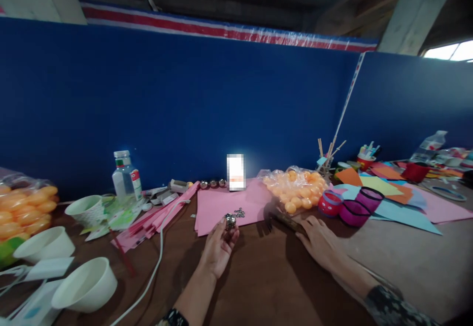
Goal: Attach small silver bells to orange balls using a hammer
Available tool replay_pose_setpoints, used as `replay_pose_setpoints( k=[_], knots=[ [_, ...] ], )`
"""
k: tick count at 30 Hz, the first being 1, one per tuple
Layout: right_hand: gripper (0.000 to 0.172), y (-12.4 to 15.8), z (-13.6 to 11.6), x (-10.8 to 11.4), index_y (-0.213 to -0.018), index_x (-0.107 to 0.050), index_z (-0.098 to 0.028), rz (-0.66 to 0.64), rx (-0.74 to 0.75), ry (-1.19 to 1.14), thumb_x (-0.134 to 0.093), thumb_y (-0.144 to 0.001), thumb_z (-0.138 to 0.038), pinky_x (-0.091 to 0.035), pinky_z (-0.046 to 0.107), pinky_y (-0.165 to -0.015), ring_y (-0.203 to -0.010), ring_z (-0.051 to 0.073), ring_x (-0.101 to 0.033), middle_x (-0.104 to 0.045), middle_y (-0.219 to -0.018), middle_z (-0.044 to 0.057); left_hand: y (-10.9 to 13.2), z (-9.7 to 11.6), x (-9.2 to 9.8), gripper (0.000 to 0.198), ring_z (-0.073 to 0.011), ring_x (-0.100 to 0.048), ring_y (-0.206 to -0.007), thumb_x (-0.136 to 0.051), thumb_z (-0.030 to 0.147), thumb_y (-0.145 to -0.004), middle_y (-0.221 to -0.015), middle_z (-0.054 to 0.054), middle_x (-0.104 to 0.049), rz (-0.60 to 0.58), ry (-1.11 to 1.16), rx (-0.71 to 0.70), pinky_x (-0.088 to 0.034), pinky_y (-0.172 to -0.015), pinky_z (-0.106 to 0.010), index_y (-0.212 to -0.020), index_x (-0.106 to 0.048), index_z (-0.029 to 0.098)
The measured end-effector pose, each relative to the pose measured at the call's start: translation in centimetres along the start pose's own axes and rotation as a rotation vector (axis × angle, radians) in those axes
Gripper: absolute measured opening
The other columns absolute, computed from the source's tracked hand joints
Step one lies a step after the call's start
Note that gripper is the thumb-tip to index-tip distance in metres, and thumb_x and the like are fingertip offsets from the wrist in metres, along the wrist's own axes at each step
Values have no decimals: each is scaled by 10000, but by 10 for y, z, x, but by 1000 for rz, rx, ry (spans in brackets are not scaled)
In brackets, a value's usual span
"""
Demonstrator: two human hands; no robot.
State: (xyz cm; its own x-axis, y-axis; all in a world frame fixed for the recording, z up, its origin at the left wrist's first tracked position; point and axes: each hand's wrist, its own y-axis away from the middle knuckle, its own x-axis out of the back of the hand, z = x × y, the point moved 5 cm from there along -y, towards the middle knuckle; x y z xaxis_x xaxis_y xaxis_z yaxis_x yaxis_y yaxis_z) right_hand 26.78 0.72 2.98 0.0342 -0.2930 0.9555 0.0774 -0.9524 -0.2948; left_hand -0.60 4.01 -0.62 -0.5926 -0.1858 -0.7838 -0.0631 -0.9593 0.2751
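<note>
My left hand (219, 249) is palm up, its thumb and fingers closed around a shiny silver ball (230, 221). Just behind the ball, a small cluster of silver bits (240, 212) lies on pink paper (212, 208); they are too small to name. Over to the right, my right hand (318, 241) has its fingers on the wooden handle of a claw hammer (290, 221). The dark hammer head points left, towards the paper's front edge. Three more silver balls (213, 183) sit in a row by the blue wall.
A bag of orange balls (293, 190) stands behind the hammer, with purple mesh cups (354, 212) to its right. A white cable (160, 247) crosses the table on the left, near white bowls (86, 286) and a plastic bottle (125, 180). Coloured paper (402, 212) spreads at right.
</note>
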Motion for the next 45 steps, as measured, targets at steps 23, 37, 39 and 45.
replay_pose_setpoints(
  k=[23,37,39,45],
  knots=[
    [197,-88,-141,-14,-879,-614,-159,-52,256,-78,-422,-836,-156,-379,268,-724,-877,198,-516,-619,-880,91,-3,-2,1,99,-114,-634,-622,-578,182,-767,-732,-46,-668,6,12,11,-537,-638,-248,-839,-612,121],
    [159,-86,-141,-25,-843,-607,-187,2,247,-65,-450,-840,-167,-364,265,-710,-854,182,-516,-608,-834,69,-2,-6,3,140,-133,-638,-661,-608,194,-746,-777,-59,-669,6,-24,12,-538,-660,-266,-863,-614,118],
    [152,-86,-141,-27,-848,-601,-191,2,256,-64,-455,-837,-154,-366,263,-708,-845,177,-519,-608,-835,64,-1,-6,3,135,-133,-638,-659,-613,193,-742,-782,-57,-669,20,-28,10,-539,-660,-267,-857,-614,122],
    [153,-84,-141,-27,-886,-576,-205,30,269,-59,-471,-818,-117,-382,280,-686,-835,190,-518,-594,-845,53,0,-5,2,128,-139,-640,-676,-625,196,-731,-800,-60,-668,29,-45,14,-538,-667,-273,-836,-606,125]
  ],
)
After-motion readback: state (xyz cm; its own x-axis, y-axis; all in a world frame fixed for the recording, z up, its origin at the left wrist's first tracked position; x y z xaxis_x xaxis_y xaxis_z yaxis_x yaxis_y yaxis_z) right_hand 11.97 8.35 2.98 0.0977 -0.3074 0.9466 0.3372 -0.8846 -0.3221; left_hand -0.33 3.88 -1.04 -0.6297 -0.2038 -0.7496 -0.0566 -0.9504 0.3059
